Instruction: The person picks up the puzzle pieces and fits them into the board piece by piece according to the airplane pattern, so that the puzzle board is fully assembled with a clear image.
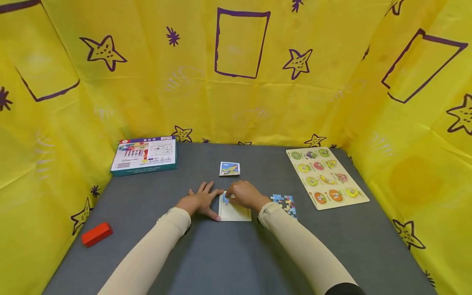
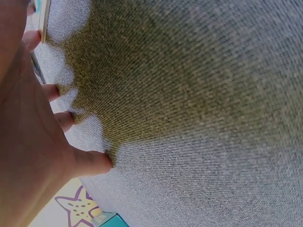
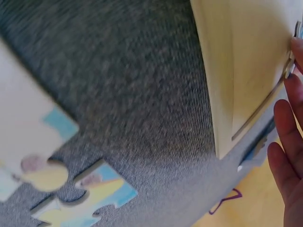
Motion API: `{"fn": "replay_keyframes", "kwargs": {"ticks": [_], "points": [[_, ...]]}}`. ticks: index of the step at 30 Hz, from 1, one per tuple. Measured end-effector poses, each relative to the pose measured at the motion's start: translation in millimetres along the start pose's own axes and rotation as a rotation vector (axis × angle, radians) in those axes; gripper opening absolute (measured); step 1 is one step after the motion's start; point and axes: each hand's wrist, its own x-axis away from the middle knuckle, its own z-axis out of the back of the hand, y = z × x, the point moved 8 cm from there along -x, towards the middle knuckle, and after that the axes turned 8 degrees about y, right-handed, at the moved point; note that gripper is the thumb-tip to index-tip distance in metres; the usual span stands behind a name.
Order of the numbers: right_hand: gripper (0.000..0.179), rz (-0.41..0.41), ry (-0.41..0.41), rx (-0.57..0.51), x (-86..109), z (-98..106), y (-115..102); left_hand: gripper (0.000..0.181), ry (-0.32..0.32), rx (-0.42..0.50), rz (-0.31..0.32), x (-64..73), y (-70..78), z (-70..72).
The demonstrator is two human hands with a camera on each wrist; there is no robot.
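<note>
A shallow wooden puzzle tray (image 1: 236, 214) lies flat before me, with a blue jigsaw piece (image 1: 225, 199) in its upper left corner. My left hand (image 1: 199, 202) is spread on the table at the tray's left side, its thumb and forefinger at the edge. In the left wrist view the left hand (image 2: 42, 127) shows its fingertips on the cloth. Over the tray's top part, my right hand (image 1: 245, 194) has bent fingers and pinches a small jigsaw piece (image 3: 289, 66) by the far rim, partly hidden by the fingers.
Loose jigsaw pieces (image 1: 289, 205) lie right of the tray, partly behind the right sleeve. A picture card (image 1: 230, 169) lies beyond it. A fruit board (image 1: 326, 176) is at right, a flat box (image 1: 145, 155) at back left, a red block (image 1: 97, 234) at left. Yellow cloth walls surround the table.
</note>
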Motion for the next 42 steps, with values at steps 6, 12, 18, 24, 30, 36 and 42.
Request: {"fn": "replay_keyframes", "kwargs": {"ticks": [6, 12, 18, 24, 30, 36, 42], "points": [[0.019, -0.032, 0.025, 0.015, 9.3, 0.8, 9.4, 0.101, 0.001, -0.015, -0.018, -8.4, 12.4, -1.2], [0.019, -0.054, 0.038, 0.028, 16.8, 1.8, 18.9, 0.101, -0.005, -0.01, -0.036, -14.1, 21.3, -1.6], [0.022, -0.1, 0.039, -0.044, 24.8, 7.9, 25.0, 0.1, -0.013, 0.025, -0.043, -15.7, 25.2, -6.7], [0.023, -0.16, 0.056, -0.032, 38.4, 24.1, 48.2, 0.102, -0.018, 0.054, -0.013, -9.3, 12.7, -10.9], [0.026, -0.255, 0.023, 0.004, 74.3, 34.7, 93.9, 0.104, -0.01, 0.064, -0.019, -3.2, 0.0, -6.9], [0.025, -0.373, -0.018, -0.062, 109.3, 36.4, 126.2, 0.104, -0.002, 0.06, -0.038, -4.6, -4.8, -3.7], [0.021, -0.414, -0.046, -0.063, 122.0, 31.3, 130.1, 0.103, -0.021, 0.056, -0.059, -7.9, -3.1, -3.2]]}}
